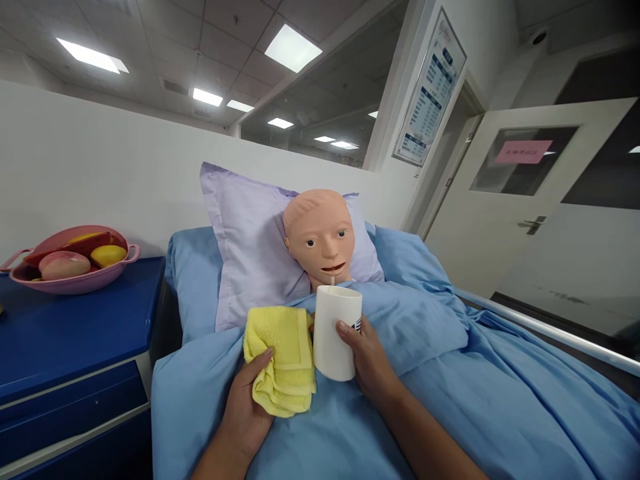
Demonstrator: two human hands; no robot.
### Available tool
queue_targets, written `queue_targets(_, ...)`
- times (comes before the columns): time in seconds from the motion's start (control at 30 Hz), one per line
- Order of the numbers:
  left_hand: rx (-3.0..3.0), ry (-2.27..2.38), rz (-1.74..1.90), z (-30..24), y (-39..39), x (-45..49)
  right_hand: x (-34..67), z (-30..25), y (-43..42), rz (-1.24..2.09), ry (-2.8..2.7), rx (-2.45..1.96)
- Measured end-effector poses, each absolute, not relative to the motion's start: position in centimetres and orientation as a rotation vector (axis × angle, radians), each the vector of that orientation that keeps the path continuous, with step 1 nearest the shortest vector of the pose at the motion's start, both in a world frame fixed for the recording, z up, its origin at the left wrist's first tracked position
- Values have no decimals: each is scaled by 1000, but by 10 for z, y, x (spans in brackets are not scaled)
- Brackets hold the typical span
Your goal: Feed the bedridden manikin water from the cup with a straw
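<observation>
My left hand (249,407) is closed on a folded yellow towel (283,357), thumb on top and fingers hidden beneath. Beside it, my right hand (370,360) grips a white mug (336,333) with dark printing on its side. From the mug's rim a thin straw (333,281) rises to the open mouth of a patient manikin (320,233). The manikin's bald head rests on a lilac pillow (250,240). A blue quilt (425,327) covers its body up to the neck. The towel's right edge lies close to the mug; I cannot tell whether they touch.
At the left stands a blue bedside cabinet (80,333), bearing a pink basket (87,283) of fruit. A bed rail (550,330) runs along the right side. Behind the bed is a white partition (125,160); a door (530,200) stands at the right.
</observation>
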State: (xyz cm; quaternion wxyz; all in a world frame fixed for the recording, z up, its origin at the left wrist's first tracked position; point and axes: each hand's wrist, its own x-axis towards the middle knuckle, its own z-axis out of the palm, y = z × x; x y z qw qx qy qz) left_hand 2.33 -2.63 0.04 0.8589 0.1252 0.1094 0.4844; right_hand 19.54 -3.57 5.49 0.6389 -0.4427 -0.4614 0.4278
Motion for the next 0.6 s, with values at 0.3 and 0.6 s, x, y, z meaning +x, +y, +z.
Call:
queue_targets(0.3,265,277,1029,-1,-26,23,198,52,-36,1035,-1049,-979)
queue_targets(0.6,261,216,1013,-4,-24,23,195,56,-39,1030,-1039,-1017)
